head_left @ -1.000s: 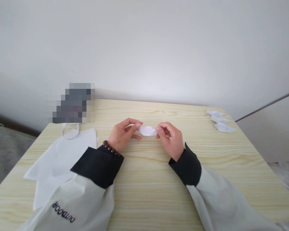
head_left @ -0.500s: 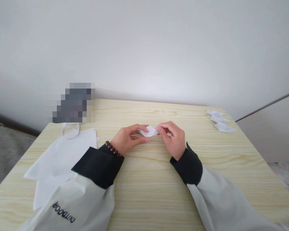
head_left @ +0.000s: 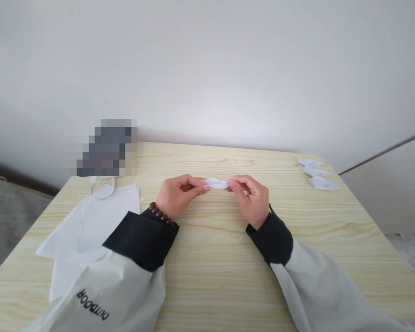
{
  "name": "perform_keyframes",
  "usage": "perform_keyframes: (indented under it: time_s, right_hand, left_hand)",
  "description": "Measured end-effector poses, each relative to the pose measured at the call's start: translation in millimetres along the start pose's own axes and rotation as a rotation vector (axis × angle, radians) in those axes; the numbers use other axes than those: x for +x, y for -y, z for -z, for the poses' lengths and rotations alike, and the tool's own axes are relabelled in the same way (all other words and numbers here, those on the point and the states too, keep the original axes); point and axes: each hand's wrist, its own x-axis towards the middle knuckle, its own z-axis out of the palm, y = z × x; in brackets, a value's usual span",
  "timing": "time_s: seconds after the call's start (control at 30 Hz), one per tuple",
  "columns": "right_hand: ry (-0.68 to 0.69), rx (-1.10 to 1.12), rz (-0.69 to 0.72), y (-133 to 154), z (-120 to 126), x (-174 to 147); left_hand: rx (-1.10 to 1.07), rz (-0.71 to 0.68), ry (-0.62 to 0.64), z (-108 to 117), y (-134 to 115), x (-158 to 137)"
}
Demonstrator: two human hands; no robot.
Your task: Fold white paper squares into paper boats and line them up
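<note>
A small folded white paper is held up between my two hands above the wooden table. My left hand, with a dark bead bracelet at the wrist, pinches its left end between thumb and fingers. The right end is pinched by my right hand. Three folded white paper pieces, pointed at their ends, lie in a staggered column at the table's far right; the nearest folded paper piece sits lowest. Loose white sheets overlap at the left, partly covered by my left sleeve.
A blurred dark object stands at the table's back left corner. In front of it a white ring-like loop rests over the sheets. The wooden table meets a pale wall at the back.
My left fingers have closed from a looser hold to a pinch on the paper's left end. The paper now looks narrower and stretched between both hands; my right hand moved slightly right.
</note>
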Motion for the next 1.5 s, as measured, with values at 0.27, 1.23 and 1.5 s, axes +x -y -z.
perform_keyframes:
  time_s: [0.27,1.23,1.5]
  right_hand:
    - [0.239,-0.055,0.156,3.5,1.6,1.0]
    - [0.198,0.146,-0.196,-0.8,-2.9,0.6]
    - [0.227,0.21,-0.268,-1.6,-2.5,0.4]
  left_hand:
    - [0.197,-0.153,-0.012,1.8,-0.1,-2.0]
    - [0.094,0.057,-0.067,-1.1,-2.8,-0.7]
    - [-0.041,0.219,0.047,5.0,-2.5,3.4]
